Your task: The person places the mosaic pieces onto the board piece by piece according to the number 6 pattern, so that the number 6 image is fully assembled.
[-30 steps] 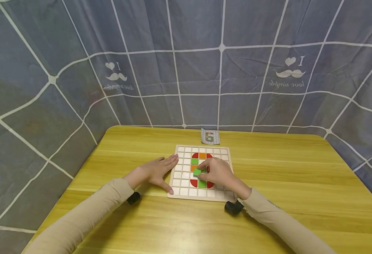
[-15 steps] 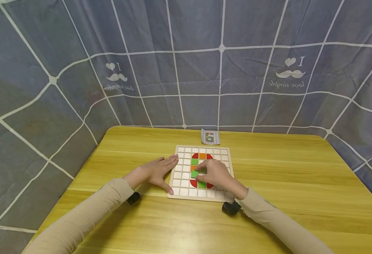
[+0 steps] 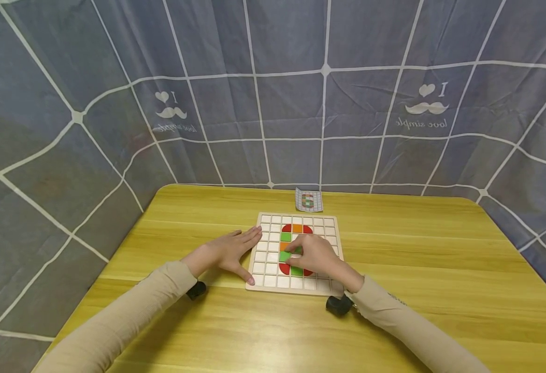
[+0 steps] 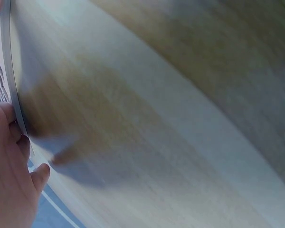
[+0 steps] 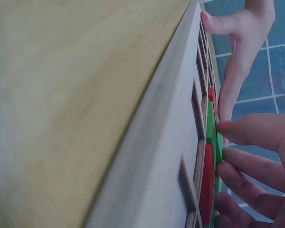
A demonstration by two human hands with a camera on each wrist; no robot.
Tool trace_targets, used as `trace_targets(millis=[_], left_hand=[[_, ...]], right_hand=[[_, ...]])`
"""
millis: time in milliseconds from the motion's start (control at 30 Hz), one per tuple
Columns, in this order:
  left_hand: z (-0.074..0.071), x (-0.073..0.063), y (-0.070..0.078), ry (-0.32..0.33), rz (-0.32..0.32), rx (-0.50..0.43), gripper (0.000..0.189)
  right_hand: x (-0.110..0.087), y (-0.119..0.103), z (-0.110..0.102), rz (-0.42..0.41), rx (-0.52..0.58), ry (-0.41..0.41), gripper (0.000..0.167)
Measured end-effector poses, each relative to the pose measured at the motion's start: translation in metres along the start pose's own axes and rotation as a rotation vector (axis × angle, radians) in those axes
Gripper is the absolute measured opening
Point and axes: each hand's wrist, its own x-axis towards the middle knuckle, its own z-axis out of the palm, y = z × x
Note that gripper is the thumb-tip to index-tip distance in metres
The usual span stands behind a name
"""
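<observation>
A wooden grid board [image 3: 270, 282] lies on the table, with red quarter-round, orange and green square tiles set in a ring on it. My left hand [image 3: 230, 252] lies spread at the board's left edge, thumb and fingertips on the frame. Over the board's middle, my right hand [image 3: 318, 255] pinches a green square tile [image 3: 284, 257] between thumb and forefinger. That tile sits at its cell, below an orange tile [image 3: 284, 246] and above a red quarter-round tile [image 3: 284, 269]. The right hand hides part of the ring. Its fingers [image 5: 256, 133] reach the tiles in the right wrist view.
A small paper card [image 3: 309, 201] printed with a coloured grid pattern lies behind the board. The wooden table [image 3: 417, 248] reaches back to a grey-blue curtain [image 3: 291, 103] with white lines. A black wrist camera [image 3: 339, 305] hangs under the right wrist.
My right hand has moved slightly left and down with the green tile, which has gone from tilted above the board to flat at its cell. The left hand has stayed put.
</observation>
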Motion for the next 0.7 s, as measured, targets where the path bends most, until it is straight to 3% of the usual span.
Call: trace_targets(millis=[700], left_hand=[[0.0013,0.0,-0.0022,0.003,0.01,-0.003,0.123]], right_hand=[[-0.0009,-0.0011,-0.0004,-0.063,0.001,-0.023,0.017]])
